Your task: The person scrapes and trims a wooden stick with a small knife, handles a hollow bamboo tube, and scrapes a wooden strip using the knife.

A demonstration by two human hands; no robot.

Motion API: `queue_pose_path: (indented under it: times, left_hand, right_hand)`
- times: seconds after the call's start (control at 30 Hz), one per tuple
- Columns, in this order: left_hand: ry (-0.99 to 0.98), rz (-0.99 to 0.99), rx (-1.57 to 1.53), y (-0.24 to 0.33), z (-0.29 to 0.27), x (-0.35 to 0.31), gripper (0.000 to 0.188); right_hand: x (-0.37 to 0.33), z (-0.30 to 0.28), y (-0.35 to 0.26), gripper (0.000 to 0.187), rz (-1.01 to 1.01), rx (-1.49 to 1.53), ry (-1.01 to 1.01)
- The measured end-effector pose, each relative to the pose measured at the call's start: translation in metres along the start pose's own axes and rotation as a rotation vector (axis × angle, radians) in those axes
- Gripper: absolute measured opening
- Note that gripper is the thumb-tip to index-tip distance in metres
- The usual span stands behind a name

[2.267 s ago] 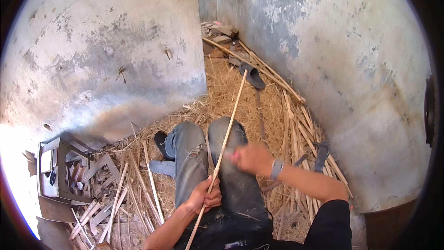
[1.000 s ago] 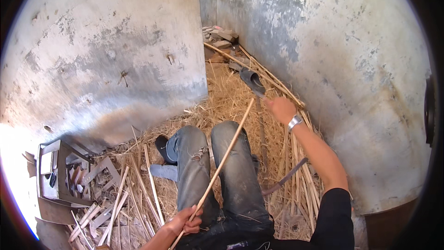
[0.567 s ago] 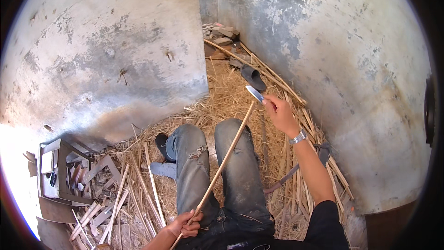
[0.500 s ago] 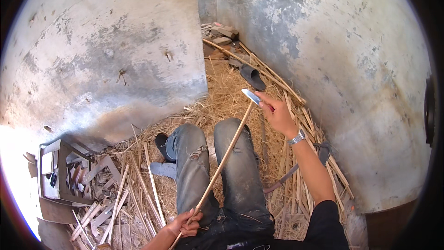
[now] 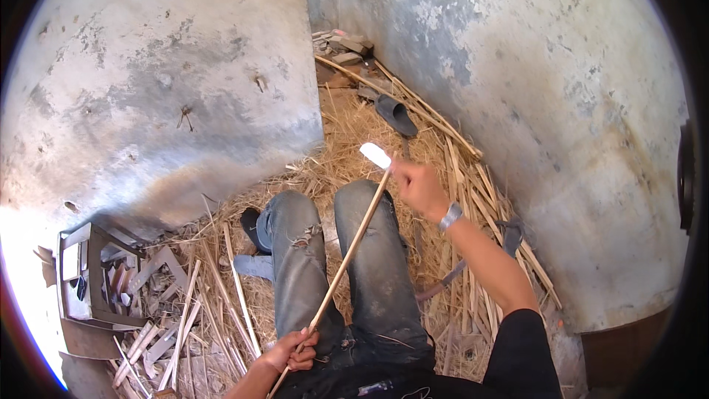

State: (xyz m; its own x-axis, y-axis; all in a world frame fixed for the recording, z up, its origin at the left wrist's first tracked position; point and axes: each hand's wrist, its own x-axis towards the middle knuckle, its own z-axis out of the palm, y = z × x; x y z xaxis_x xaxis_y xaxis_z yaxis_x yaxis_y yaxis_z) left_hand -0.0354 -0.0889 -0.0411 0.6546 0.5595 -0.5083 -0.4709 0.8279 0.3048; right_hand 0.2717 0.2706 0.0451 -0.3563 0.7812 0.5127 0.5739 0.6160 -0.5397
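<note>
Stick [image 5: 347, 260] slants from the near edge over the person's jeans [image 5: 377, 273], tip pointing far and a little right. Near its lower end, the left hand [image 5: 292, 351] is curled firmly around it. To the left, scrap wood [image 5: 140, 340] lies beside a boxy frame [image 5: 94, 273]; to the right, long strips [image 5: 473, 303] lie along the floor.

Beyond the knees, the right hand [image 5: 419, 188], a watch [image 5: 450, 216] at its wrist, is closed on a knife [image 5: 376, 156]. Its bright blade points left, right by the stick's tip; I can't tell whether they touch. Fingers hide the handle.

Farther off, a dark slipper [image 5: 396, 115] rests on straw [image 5: 354, 129], with rubble [image 5: 346, 52] in the far corner between peeling walls [image 5: 561, 89].
</note>
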Motion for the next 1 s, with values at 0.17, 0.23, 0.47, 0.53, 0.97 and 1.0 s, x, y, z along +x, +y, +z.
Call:
queue_pose_path:
  times: [0.17, 0.23, 0.47, 0.53, 0.97, 1.0]
  left_hand:
    - [0.028, 0.009, 0.019, 0.002, 0.011, -0.003, 0.048]
    - [0.029, 0.004, 0.024, 0.003, 0.013, -0.004, 0.048]
    - [-0.038, -0.016, -0.055, 0.005, 0.007, -0.004, 0.051]
    - [-0.038, -0.019, -0.042, 0.006, 0.008, -0.002, 0.051]
    - [-0.065, -0.028, -0.094, -0.001, 0.003, 0.001, 0.047]
    - [-0.097, -0.047, -0.136, 0.001, 0.001, 0.003, 0.046]
  right_hand:
    - [0.01, -0.005, 0.01, 0.043, -0.071, 0.023, -0.058]
    - [0.012, -0.008, 0.015, 0.046, 0.089, -0.027, -0.003]
    - [-0.055, 0.017, -0.038, 0.038, -0.295, 0.107, -0.099]
    - [-0.042, 0.005, -0.01, 0.044, -0.054, 0.023, -0.087]
    - [-0.068, 0.01, -0.051, 0.053, 0.031, 0.009, -0.163]
    - [-0.084, 0.016, -0.068, 0.053, -0.034, 0.033, -0.235]
